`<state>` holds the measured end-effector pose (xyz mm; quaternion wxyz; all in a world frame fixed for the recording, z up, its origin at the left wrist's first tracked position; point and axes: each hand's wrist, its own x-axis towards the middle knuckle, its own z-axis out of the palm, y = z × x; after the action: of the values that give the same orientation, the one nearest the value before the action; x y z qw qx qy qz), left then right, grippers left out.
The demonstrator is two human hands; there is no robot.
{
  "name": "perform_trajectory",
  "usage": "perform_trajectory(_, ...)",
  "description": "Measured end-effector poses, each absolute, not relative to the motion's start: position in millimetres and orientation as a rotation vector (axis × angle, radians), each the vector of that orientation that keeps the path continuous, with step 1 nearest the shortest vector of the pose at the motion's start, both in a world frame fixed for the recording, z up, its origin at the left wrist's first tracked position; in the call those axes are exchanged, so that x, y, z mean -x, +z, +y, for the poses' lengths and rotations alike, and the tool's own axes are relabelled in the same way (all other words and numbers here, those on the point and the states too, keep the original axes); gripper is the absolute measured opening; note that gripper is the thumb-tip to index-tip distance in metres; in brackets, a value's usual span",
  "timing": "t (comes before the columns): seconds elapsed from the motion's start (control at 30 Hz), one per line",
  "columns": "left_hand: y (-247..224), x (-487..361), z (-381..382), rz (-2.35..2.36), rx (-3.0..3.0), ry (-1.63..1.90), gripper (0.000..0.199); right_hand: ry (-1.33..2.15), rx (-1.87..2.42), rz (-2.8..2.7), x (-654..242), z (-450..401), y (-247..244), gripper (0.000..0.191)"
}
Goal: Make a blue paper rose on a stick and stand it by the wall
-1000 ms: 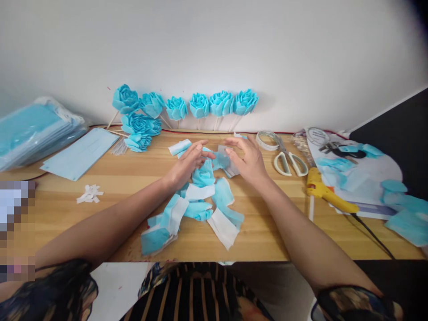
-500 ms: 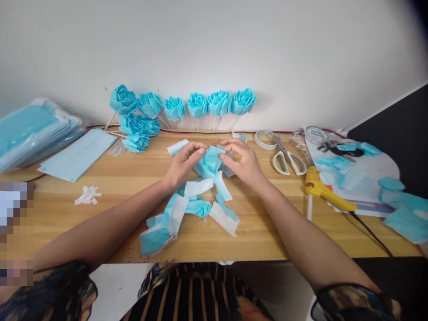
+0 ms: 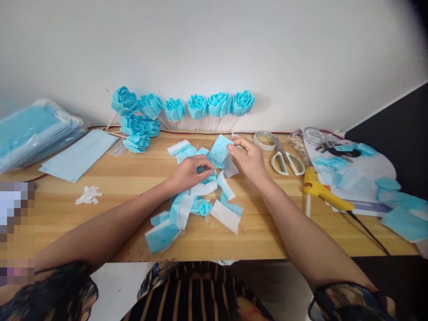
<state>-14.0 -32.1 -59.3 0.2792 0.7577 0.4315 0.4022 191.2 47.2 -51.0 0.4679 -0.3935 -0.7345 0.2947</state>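
Observation:
Between the thumb and fingers of my right hand (image 3: 249, 157) is the corner of a light blue piece of nonwoven fabric (image 3: 221, 149), raised over the pile. My left hand (image 3: 191, 173) is closed in a pinch low over the pile, and whatever its fingertips may hold is hidden. Around and below it lie several cut blue and white fabric strips (image 3: 160, 237). Among them is a small rolled blue piece (image 3: 204, 207).
Blue fabric flowers (image 3: 197, 107) on sticks lean on the wall. At right lie scissors (image 3: 288, 162), a tape roll (image 3: 265, 140) and a yellow glue gun (image 3: 327, 195). At left are bagged blue sheets (image 3: 40, 133), loose sheets (image 3: 80, 156) and white scraps (image 3: 89, 195).
My left hand has let go of the blue fabric piece and moved down toward me over the pile. My right hand keeps its hold, and the piece now stands up more.

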Motion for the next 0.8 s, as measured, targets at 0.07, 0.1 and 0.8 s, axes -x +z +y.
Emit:
perform_trajectory(0.07, -59.1, 13.8, -32.3, 1.134, -2.033, 1.052, 0.012, 0.81, 1.058, -1.716, -196.3, 57.4, -58.6, 0.022)
perform_trajectory(0.1, -58.9, 13.5, -32.6, 1.126, -2.026, 1.037, 0.014, 0.855, 1.086, -1.686, -198.7, 62.3, -62.6, 0.026)
perform_trajectory(0.8, -54.9, 14.8, -35.6, 1.106, -1.878, 1.0, 0.036, 0.694, 1.116, -1.825, -204.1, 62.7, -57.5, 0.046)
